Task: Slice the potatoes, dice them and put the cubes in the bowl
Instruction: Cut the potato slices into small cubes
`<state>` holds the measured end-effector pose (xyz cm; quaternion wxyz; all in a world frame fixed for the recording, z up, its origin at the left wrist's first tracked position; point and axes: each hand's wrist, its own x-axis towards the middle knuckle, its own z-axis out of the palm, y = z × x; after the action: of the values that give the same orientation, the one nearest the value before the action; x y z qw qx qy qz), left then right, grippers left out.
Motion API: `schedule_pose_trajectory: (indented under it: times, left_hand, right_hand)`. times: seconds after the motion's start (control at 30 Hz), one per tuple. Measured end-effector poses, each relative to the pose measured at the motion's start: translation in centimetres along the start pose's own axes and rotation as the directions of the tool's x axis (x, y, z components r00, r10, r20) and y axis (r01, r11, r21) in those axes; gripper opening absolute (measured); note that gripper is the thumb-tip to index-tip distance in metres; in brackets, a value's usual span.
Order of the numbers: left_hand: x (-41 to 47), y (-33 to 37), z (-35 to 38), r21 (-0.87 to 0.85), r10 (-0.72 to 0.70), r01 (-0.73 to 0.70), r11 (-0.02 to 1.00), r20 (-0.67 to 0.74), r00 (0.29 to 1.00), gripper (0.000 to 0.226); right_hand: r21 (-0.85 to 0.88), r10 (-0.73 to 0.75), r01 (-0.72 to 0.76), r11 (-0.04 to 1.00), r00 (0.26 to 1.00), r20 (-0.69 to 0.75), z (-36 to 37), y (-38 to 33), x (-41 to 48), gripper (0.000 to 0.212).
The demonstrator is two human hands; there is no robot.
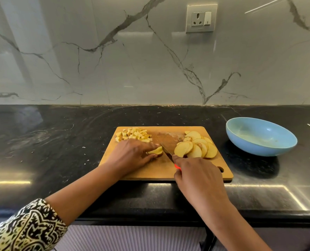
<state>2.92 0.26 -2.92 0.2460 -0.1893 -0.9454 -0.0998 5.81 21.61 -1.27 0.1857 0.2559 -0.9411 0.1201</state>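
While the left hand (132,154) is pinching a potato piece (155,151) at the middle of the cutting board (150,171), the right hand (197,176) is gripping a knife (166,152) (red handle) beside it. Slices (195,146) are lying near the board's right edge, cubes (133,134) at its far-left corner; the blue bowl (261,136) is sitting right of the board.

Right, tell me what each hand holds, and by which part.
The left hand pinches the potato piece at its left end; the right hand grips the knife by its red handle.
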Motion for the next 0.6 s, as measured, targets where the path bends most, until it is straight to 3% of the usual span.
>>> schedule_pose_trajectory:
  times: [0.2, 0.6]
  left_hand:
    - [-0.05, 0.16, 0.06, 0.009, -0.004, 0.004, 1.000, 0.028, 1.000, 0.052]
    - [-0.17, 0.33, -0.10, 0.013, 0.010, -0.009, 1.000, -0.017, 1.000, 0.038]
  right_hand:
    - [-0.006, 0.021, -0.021, 1.000, 1.000, 0.005, 0.24, 0.06, 0.31, 0.045]
    - [0.056, 0.014, -0.014, 0.998, 1.000, 0.016, -0.13, 0.18, 0.54, 0.045]
